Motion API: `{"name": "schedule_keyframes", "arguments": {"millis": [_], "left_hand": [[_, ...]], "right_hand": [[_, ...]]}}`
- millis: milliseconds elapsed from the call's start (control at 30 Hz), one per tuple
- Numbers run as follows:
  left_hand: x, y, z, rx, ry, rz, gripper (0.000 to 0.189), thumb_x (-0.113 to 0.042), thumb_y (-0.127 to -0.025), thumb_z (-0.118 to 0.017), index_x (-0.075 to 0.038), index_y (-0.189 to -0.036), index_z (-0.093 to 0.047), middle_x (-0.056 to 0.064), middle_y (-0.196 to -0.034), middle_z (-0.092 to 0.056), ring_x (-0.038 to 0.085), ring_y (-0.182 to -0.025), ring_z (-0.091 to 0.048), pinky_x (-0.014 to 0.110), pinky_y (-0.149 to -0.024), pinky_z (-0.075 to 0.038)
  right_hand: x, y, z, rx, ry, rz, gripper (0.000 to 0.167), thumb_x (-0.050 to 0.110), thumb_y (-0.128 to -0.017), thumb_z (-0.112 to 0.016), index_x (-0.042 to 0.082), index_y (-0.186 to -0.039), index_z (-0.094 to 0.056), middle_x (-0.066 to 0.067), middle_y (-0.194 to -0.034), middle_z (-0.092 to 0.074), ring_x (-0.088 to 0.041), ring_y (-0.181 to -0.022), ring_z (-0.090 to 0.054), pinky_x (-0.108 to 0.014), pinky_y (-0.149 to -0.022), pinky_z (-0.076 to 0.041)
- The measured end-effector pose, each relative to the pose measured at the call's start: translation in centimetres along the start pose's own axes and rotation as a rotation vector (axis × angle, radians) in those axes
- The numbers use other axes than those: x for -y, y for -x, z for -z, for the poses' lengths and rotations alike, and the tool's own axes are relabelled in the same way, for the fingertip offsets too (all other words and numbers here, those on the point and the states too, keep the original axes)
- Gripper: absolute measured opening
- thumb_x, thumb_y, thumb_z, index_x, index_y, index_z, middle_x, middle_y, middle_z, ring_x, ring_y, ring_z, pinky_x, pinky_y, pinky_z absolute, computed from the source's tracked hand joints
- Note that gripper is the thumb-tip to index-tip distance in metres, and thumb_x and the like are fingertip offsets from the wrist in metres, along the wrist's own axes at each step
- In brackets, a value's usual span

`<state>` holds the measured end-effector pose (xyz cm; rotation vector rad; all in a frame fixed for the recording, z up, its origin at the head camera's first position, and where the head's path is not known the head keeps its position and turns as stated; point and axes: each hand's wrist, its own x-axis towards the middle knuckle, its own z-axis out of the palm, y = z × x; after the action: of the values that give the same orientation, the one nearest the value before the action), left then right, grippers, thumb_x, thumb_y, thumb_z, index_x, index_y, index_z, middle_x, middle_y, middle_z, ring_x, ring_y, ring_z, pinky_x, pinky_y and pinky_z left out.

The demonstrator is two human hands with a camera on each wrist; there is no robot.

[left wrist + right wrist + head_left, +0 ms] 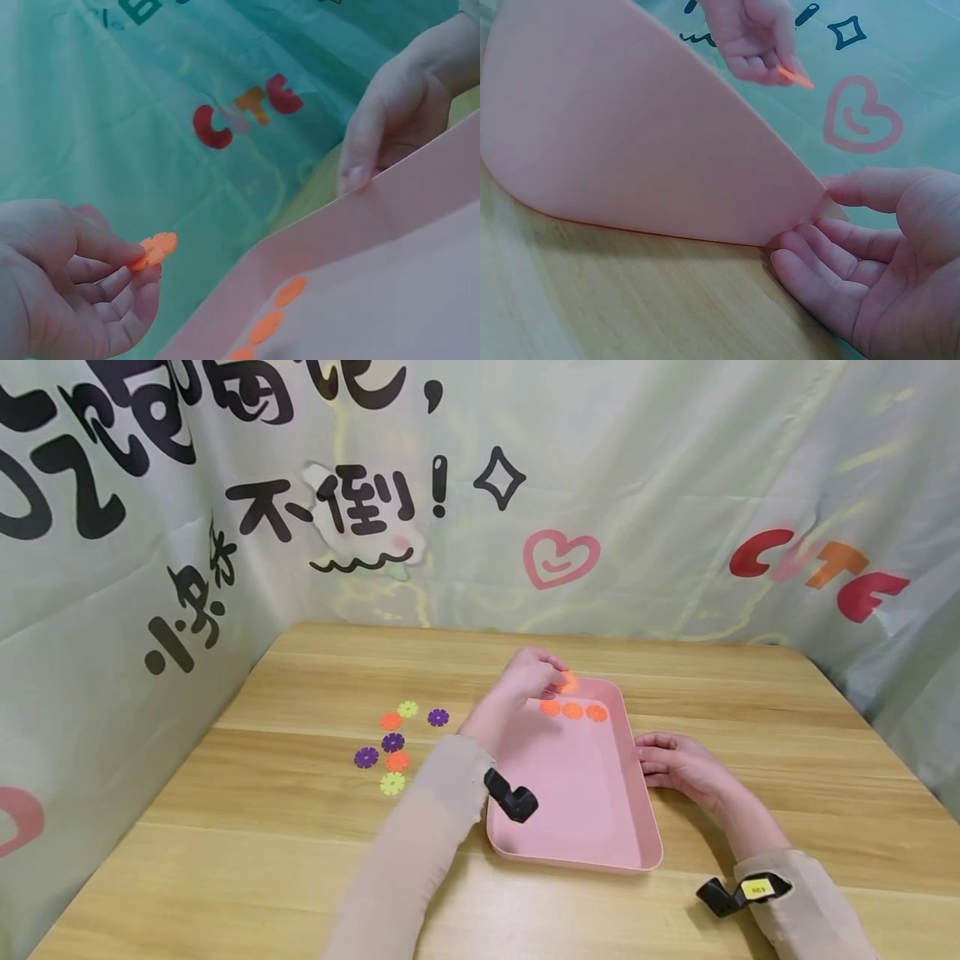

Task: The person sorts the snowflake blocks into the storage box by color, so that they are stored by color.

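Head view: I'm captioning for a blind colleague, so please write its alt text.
The left hand pinches an orange notched disc over the far end of a pink tray, where three orange discs lie in a row; the right hand touches the tray's side. Seven purple, orange and yellow-green discs lie left of it on the wooden table.

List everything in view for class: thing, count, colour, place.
Tray: one, pink, on table
Table: one, tan, centre
Tray discs: three visible, orange, far end
Held disc: at least one, orange, left hand
Orange discs: two, orange, left of tray
Purple discs: three, purple, left of tray
Lime discs: two, lime, left of tray
Cloth: count unclear, pale, behind table
Lettering: several, mostly black, cloth
Heart: one, pink, cloth
Star: one, black, cloth
Wrist cameras: two, black, sleeves
Sleeves: two, beige, arms
Left hand: one, tray's far end
Right hand: one, tray's right side
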<state>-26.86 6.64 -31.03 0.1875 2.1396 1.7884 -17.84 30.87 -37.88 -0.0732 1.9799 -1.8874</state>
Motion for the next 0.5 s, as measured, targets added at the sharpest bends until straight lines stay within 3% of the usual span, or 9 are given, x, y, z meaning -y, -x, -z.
{"name": "schedule_keyframes", "arguments": {"millis": [133, 300, 433, 500], "left_hand": [[0.3, -0.4, -2.0, -0.050, 0.007, 0.032, 0.013, 0.007, -0.082, -0.060, 0.004, -0.093, -0.066, 0.007, -0.066, -0.057, 0.038, -0.085, -0.062, 0.043, -0.080, -0.053], [1.3, -1.1, -4.1, -0.116, -0.001, 0.060, 0.008, 0.010, -0.080, -0.060, 0.005, -0.083, -0.066, 0.004, -0.060, -0.056, 0.020, -0.056, -0.057, 0.035, -0.067, -0.055], [2.0, -1.7, -5.2, -0.157, -0.040, 0.078, 0.010, 0.010, -0.078, -0.061, 0.003, -0.072, -0.063, 0.004, -0.055, -0.054, 0.013, -0.048, -0.052, 0.033, -0.063, -0.056], [2.4, -1.9, -5.6, -0.179, -0.064, 0.084, 0.014, 0.010, -0.077, -0.061, 0.001, -0.066, -0.060, 0.003, -0.053, -0.052, 0.012, -0.046, -0.050, 0.028, -0.055, -0.053]], "right_hand": [[0.0, 0.0, 0.0, -0.001, 0.004, 0.003, 0.014, 0.009, -0.094, -0.051, 0.000, -0.104, -0.052, -0.002, -0.089, -0.063, -0.014, -0.079, -0.063, -0.029, -0.073, -0.054], [0.0, 0.1, 0.0, 0.004, 0.002, 0.009, 0.013, 0.009, -0.094, -0.051, 0.000, -0.104, -0.051, -0.002, -0.089, -0.063, -0.013, -0.079, -0.064, -0.029, -0.074, -0.054], [0.0, 0.1, -0.1, 0.004, 0.001, 0.010, 0.014, 0.009, -0.094, -0.051, 0.000, -0.104, -0.051, -0.002, -0.090, -0.063, -0.013, -0.080, -0.064, -0.029, -0.074, -0.054], [0.0, 0.1, -0.1, 0.002, 0.000, 0.009, 0.014, 0.010, -0.094, -0.051, 0.000, -0.104, -0.051, -0.002, -0.090, -0.063, -0.013, -0.079, -0.063, -0.029, -0.074, -0.054]]}}
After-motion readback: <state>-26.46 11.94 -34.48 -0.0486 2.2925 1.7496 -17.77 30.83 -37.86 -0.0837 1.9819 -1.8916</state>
